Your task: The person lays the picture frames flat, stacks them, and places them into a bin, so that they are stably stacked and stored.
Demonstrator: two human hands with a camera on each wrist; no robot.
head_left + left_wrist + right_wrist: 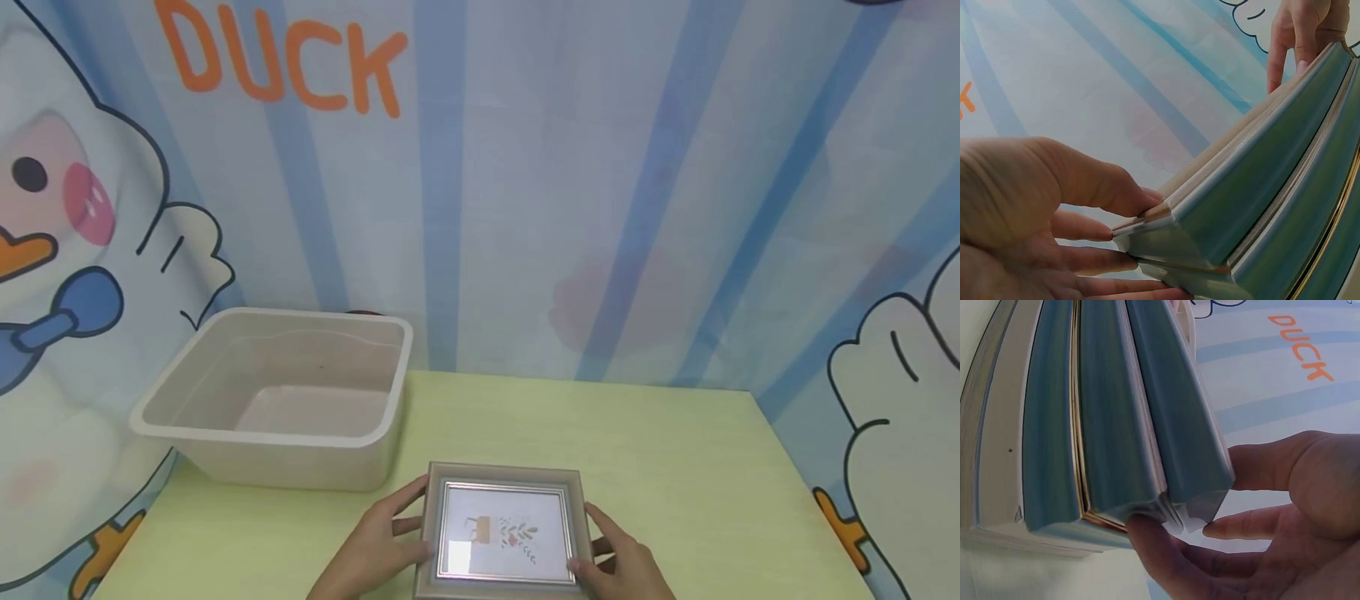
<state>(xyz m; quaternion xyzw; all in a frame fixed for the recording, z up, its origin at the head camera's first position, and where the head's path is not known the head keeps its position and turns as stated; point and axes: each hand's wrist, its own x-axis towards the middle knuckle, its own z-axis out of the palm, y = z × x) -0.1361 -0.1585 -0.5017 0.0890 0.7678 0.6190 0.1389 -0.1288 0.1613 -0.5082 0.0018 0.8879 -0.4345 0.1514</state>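
Note:
A silver-grey picture frame (506, 474) lies face up at the front of the table, its print of a vase and leafy flowers turned sideways. Beneath it, the wrist views show more frames stacked edge on edge, with bluish-green sides (1113, 425). My left hand (378, 542) grips the left side, thumb at the upper edge and fingers along the side (1166, 240). On the right side my right hand (626, 562) holds the upper frames between thumb and fingers. In the right wrist view, thicker pale frames (1004, 425) sit lower in the stack.
An off-white plastic tub (281, 439) stands at the table's back left, its inside bare. The pale yellow-green table (675, 467) reaches back to a blue striped cloth (510, 208) printed with ducks and the word DUCK.

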